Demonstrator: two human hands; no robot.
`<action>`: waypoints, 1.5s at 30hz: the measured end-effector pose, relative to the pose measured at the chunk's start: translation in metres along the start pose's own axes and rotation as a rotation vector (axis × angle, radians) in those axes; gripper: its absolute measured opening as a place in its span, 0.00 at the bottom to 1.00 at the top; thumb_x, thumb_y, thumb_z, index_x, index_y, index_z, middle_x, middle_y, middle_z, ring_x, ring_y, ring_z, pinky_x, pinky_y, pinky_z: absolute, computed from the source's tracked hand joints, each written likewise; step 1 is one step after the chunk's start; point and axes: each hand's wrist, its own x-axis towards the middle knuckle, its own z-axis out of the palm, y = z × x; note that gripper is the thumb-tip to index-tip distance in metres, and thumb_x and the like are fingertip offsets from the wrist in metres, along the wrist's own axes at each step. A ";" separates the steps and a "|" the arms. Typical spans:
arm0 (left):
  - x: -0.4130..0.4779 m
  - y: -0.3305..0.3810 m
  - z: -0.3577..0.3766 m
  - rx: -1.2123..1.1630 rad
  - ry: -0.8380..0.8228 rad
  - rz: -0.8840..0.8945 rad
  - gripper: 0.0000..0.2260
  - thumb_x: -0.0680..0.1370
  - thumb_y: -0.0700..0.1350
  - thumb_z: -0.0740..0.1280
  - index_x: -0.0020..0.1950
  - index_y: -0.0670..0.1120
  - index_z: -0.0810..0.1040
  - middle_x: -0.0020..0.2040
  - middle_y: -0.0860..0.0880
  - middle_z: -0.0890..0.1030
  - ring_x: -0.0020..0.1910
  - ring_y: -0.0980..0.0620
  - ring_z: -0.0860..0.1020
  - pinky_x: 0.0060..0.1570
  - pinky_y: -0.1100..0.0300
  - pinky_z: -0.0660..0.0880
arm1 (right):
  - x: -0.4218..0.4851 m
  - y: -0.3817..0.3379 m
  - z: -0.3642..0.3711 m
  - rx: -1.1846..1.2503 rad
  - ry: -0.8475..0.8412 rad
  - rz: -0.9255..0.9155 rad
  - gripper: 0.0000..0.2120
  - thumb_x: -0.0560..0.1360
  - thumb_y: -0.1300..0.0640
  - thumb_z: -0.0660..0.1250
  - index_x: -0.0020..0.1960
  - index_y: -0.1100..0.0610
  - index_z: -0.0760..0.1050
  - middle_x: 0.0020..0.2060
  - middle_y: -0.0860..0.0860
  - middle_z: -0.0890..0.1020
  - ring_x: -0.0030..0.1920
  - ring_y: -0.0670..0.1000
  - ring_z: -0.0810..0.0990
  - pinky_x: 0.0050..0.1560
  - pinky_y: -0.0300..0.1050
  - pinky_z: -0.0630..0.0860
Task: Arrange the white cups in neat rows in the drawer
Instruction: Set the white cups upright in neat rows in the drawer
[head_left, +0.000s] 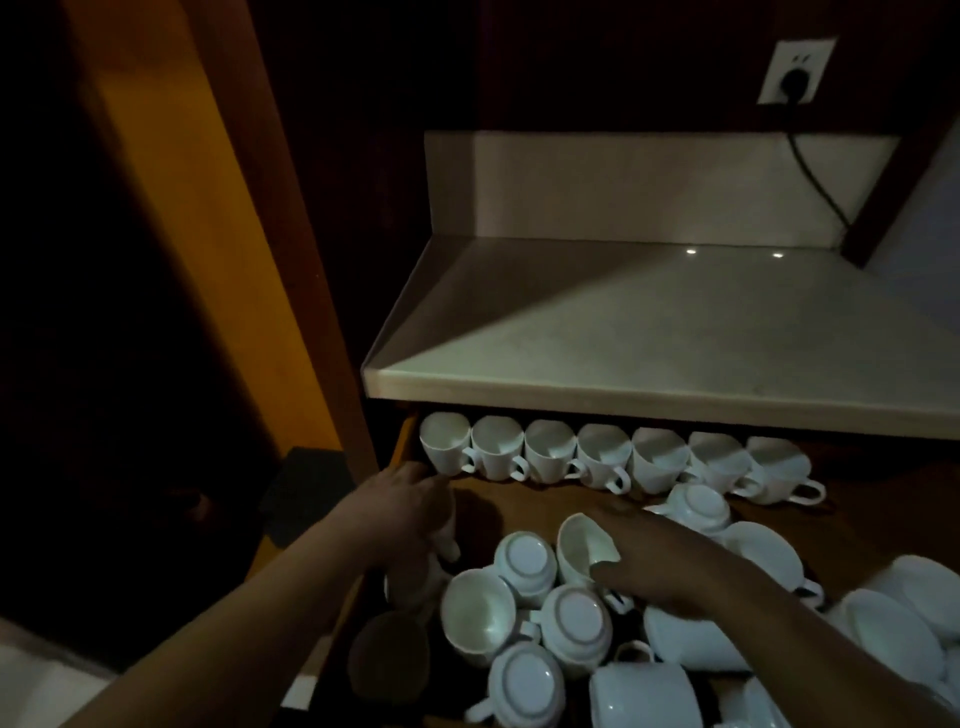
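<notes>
A bare strip of drawer floor (519, 501) runs from 9 to 3 o'clock between the back row of cups (602, 460) at 12 and the jumbled cups (524, 618) at 6. The counter edge (649, 402) overhangs the back row, closing off reach from above. The left hand (410, 506) blocks the strip's 9 o'clock end, the right hand (670, 564) covers the heap toward 3

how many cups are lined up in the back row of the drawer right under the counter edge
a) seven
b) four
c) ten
a, seven white cups form the back row in the drawer, side by side just below the counter edge, each tilted with its handle toward the front or right.
</notes>
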 end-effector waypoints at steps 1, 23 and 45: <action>0.002 -0.003 0.001 0.015 0.026 0.038 0.36 0.69 0.58 0.71 0.75 0.52 0.66 0.69 0.48 0.69 0.68 0.45 0.69 0.62 0.53 0.70 | -0.001 -0.006 -0.001 0.002 -0.012 0.042 0.34 0.76 0.50 0.70 0.78 0.48 0.62 0.74 0.45 0.67 0.67 0.46 0.73 0.55 0.34 0.71; 0.021 -0.010 0.026 0.072 0.249 0.149 0.33 0.74 0.55 0.69 0.78 0.51 0.64 0.71 0.44 0.71 0.70 0.42 0.69 0.74 0.49 0.56 | 0.019 -0.032 0.007 0.040 0.134 0.283 0.34 0.67 0.48 0.77 0.70 0.50 0.70 0.62 0.52 0.79 0.56 0.50 0.80 0.50 0.46 0.78; 0.015 -0.010 0.041 -0.003 0.359 0.138 0.34 0.68 0.55 0.68 0.74 0.49 0.70 0.71 0.43 0.74 0.71 0.44 0.71 0.73 0.49 0.61 | 0.086 -0.080 0.007 0.050 0.205 0.163 0.41 0.66 0.43 0.74 0.75 0.48 0.63 0.70 0.50 0.69 0.70 0.56 0.71 0.64 0.52 0.73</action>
